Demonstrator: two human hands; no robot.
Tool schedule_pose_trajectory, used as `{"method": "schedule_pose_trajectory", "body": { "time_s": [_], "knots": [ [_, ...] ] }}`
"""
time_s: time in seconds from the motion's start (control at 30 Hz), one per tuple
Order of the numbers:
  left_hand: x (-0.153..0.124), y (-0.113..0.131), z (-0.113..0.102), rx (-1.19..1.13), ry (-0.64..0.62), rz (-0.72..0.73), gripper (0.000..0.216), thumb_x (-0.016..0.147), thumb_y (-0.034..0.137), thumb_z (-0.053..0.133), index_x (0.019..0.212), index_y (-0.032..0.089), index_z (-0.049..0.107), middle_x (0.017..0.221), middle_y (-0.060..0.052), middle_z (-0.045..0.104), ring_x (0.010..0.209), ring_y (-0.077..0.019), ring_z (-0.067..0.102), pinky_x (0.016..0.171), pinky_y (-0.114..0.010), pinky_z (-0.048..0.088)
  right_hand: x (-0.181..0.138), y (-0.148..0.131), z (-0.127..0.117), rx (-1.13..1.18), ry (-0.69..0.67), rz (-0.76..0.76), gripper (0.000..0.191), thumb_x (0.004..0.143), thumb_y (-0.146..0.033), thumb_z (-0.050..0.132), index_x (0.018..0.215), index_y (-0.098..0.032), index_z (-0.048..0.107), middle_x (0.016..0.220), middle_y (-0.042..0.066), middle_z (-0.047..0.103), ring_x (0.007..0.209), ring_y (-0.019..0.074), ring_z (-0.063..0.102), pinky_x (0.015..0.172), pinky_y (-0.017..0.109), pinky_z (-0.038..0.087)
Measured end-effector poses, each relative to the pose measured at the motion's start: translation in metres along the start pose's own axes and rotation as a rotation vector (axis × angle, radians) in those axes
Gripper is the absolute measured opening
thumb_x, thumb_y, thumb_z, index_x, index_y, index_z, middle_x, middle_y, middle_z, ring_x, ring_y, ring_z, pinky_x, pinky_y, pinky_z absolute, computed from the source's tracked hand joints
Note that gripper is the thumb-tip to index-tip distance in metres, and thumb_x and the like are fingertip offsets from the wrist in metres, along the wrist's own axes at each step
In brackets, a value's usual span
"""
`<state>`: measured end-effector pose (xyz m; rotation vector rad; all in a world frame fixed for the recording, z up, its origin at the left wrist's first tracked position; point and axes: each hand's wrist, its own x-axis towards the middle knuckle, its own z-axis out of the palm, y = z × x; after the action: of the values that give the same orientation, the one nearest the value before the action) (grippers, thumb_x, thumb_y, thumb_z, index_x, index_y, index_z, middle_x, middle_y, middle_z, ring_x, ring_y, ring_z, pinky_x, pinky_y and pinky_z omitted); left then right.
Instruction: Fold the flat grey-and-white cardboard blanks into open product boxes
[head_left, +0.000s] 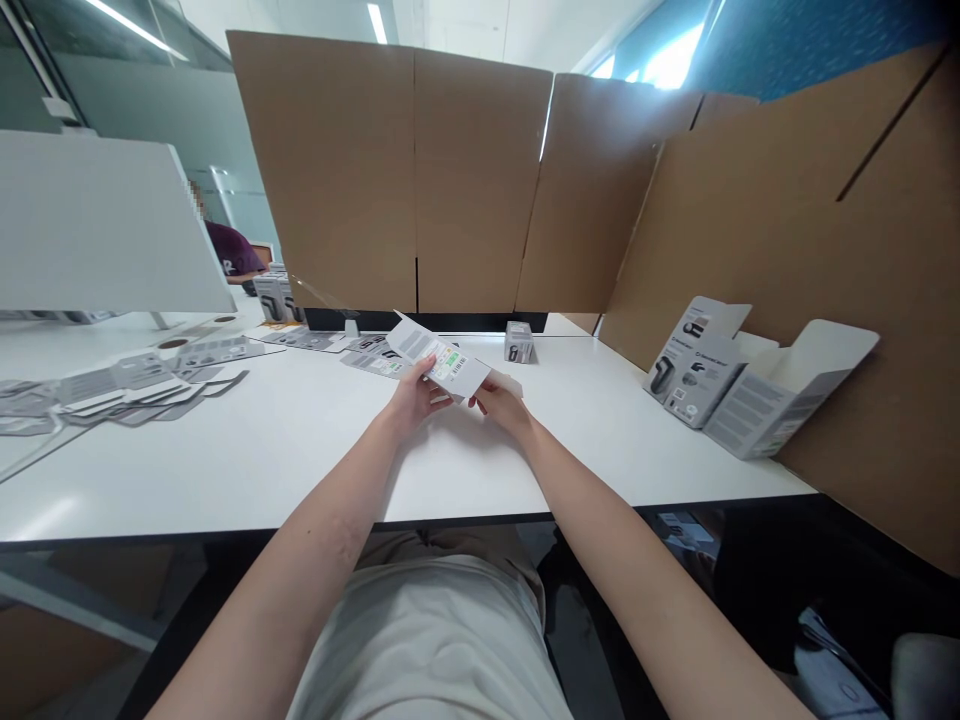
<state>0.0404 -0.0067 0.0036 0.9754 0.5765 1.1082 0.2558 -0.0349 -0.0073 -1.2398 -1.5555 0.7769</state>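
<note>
Held above the table between both hands is a white and grey printed cardboard box (pixel 448 362), tilted, with a flap standing out at its upper left end and another at its right. My left hand (pixel 417 390) is closed on its lower left side, thumb on the printed face. My right hand (pixel 501 402) grips its right end from below, partly hidden by the cardboard. Just behind the box lie flat printed carton sheets (pixel 375 357). A small closed box (pixel 519 342) stands farther back to the right.
Stacks of flattened cartons (pixel 127 385) cover the table's left. Several open-flapped boxes (pixel 705 375) stand at the right against a tall brown cardboard screen (pixel 795 230), which continues across the back. A white panel (pixel 97 220) rises at far left, with a person (pixel 234 250) behind it.
</note>
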Motion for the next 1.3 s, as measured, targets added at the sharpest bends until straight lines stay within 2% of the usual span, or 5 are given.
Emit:
{"method": "schedule_pose_trajectory", "body": {
  "time_s": [0.37,0.67,0.93,1.1,1.3],
  "knots": [
    [-0.002,0.0,0.001,0.114,-0.027,-0.017,0.071,0.083,0.077,0.087,0.132,0.027,0.075,0.132,-0.013,0.086,0.133,-0.0415,0.078,0.113,-0.053,0.062,0.007,0.012,0.002,-0.039,0.063,-0.079,0.034,0.088,-0.052,0.072,0.07,-0.023,0.071,0.058,-0.001,0.057,0.06,0.0159,0.05,0.058,0.03,0.041],
    [0.001,-0.003,0.001,0.127,-0.013,-0.063,0.071,0.079,0.079,0.088,0.125,0.025,0.081,0.124,-0.015,0.087,0.122,-0.0424,0.08,0.109,-0.054,0.061,0.006,0.007,-0.004,-0.007,0.073,-0.105,0.025,0.085,-0.045,0.071,0.073,-0.023,0.072,0.067,0.002,0.067,0.066,0.0175,0.056,0.062,0.03,0.046],
    [0.012,-0.009,-0.004,0.084,0.178,0.145,0.072,0.08,0.084,0.088,0.119,0.024,0.079,0.122,-0.014,0.084,0.119,-0.0378,0.075,0.096,-0.044,0.059,0.007,0.009,0.004,-0.003,-0.059,0.045,0.07,0.098,-0.083,0.067,0.068,-0.021,0.08,0.05,0.0,0.05,0.052,0.0159,0.046,0.059,0.034,0.042],
    [0.018,-0.01,-0.011,0.052,0.346,0.231,0.073,0.077,0.077,0.095,0.128,0.028,0.074,0.136,-0.012,0.081,0.126,-0.034,0.072,0.096,-0.041,0.056,0.008,0.007,0.006,0.168,0.013,-0.094,0.092,0.094,-0.108,0.055,0.091,-0.021,0.085,0.049,-0.003,0.046,0.049,0.0158,0.041,0.059,0.035,0.041],
    [0.014,-0.011,-0.009,0.105,0.245,0.187,0.079,0.074,0.066,0.105,0.138,0.032,0.073,0.152,-0.013,0.078,0.135,-0.0362,0.072,0.104,-0.044,0.057,0.005,-0.002,0.002,0.205,0.132,-0.096,0.078,0.08,-0.09,0.092,0.12,-0.023,0.085,0.062,-0.003,0.061,0.05,0.014,0.036,0.051,0.034,0.031]
  ]
}}
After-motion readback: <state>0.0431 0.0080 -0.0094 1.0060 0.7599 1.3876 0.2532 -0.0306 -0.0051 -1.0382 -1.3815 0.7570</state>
